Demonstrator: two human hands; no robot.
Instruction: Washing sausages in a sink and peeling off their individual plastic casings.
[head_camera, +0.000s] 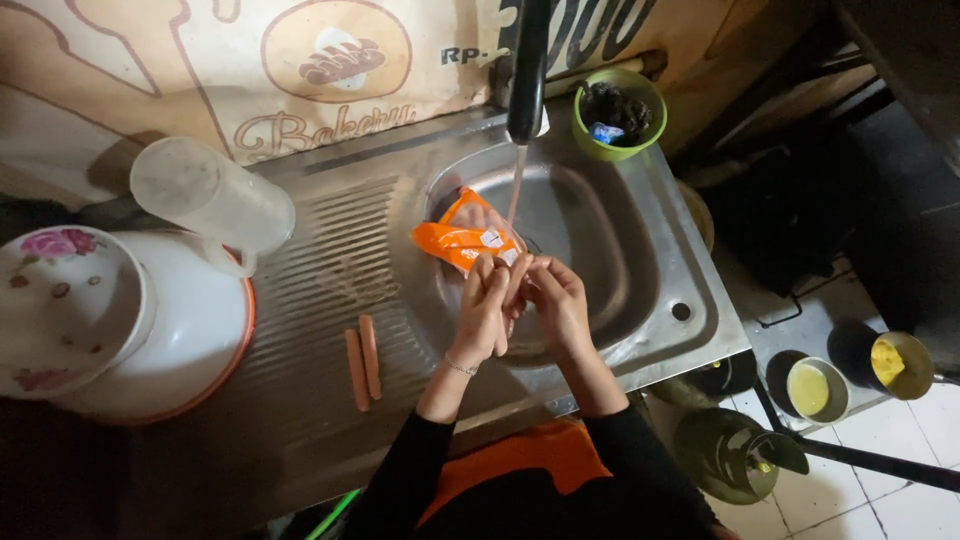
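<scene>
My left hand (480, 308) and my right hand (560, 300) meet over the steel sink basin (610, 250), fingertips pinched together on a small pinkish sausage (511, 290). It is mostly hidden by my fingers. A thin stream of water (516, 185) falls from the dark tap (527, 70) just beyond my fingertips. An opened orange packet (455, 240) lies in the basin, touching my left fingers. Two peeled sausages (363, 362) lie side by side on the ribbed drainboard to the left.
A clear plastic jug (210, 200) and a white tub (200, 330) with a floral lid (60, 300) stand on the left. A green bowl (620, 112) with dark scrubbers sits behind the sink. On the floor at right are two cups (815, 390) and a green cylinder (730, 455).
</scene>
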